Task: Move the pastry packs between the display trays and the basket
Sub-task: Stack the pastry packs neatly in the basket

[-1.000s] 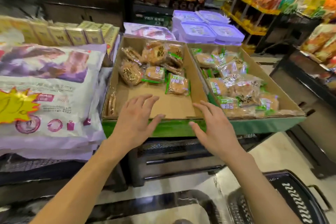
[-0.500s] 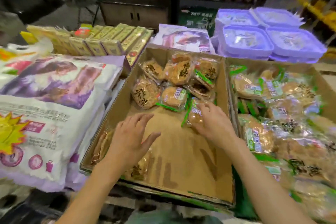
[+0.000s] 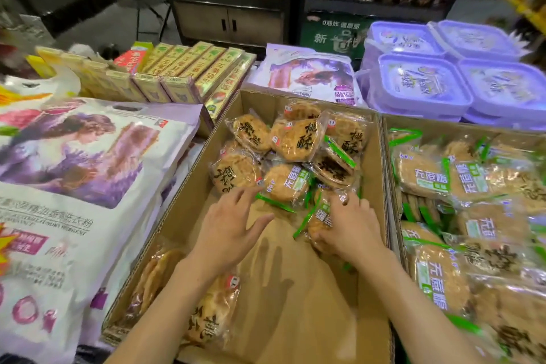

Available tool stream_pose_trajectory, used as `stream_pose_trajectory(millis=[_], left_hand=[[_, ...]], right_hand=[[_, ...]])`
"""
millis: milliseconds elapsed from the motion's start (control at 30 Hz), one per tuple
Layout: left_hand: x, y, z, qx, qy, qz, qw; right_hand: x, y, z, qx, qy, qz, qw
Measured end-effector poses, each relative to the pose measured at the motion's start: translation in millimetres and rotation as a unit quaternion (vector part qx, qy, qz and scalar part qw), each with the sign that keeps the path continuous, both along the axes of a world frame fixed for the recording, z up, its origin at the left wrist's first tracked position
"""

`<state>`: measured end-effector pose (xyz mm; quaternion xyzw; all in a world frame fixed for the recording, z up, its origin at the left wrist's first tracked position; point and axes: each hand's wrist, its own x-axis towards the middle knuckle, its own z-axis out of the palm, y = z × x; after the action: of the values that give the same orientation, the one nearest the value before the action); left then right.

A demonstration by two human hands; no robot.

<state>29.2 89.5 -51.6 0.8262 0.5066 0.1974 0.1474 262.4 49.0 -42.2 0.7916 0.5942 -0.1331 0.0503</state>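
Evidently the right hand (image 3: 351, 230) has picked its pack: its fingers (image 3: 320, 237) curl round a green-edged pastry pack (image 3: 320, 217) near the right wall of the left cardboard tray (image 3: 375, 174), thumb low on the near edge, the other fingertips over the far one, a hold suited to lifting a slippery wrapper. The left hand (image 3: 227, 227) hovers flat with fingers spread and straight, gripping nothing, its tips just beside a second green-edged pack (image 3: 285, 183), probably ready to take it. Most of the pastry packs lie heaped at the tray's far end, leaving bare corrugated floor where the hands work. Each pack is a round, crumbly golden biscuit in clear crinkled film. The right cardboard tray (image 3: 387, 139) is full of similar packs. No basket is in view.
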Motion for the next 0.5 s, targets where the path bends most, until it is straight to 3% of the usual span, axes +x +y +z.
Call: stream_pose_trajectory(millis=[267, 500], left_hand=[[-6.1, 68.0, 5.3, 0.029, 0.086, 0.039, 0.995], [-1.1, 95.0, -10.6, 0.024, 0.260, 0.096, 0.961]], right_hand=[[-10.0, -4.6, 1.8, 0.004, 0.009, -0.008, 1.000], [-22.9, -24.5, 4.9, 0.064, 0.077, -0.054, 0.994]])
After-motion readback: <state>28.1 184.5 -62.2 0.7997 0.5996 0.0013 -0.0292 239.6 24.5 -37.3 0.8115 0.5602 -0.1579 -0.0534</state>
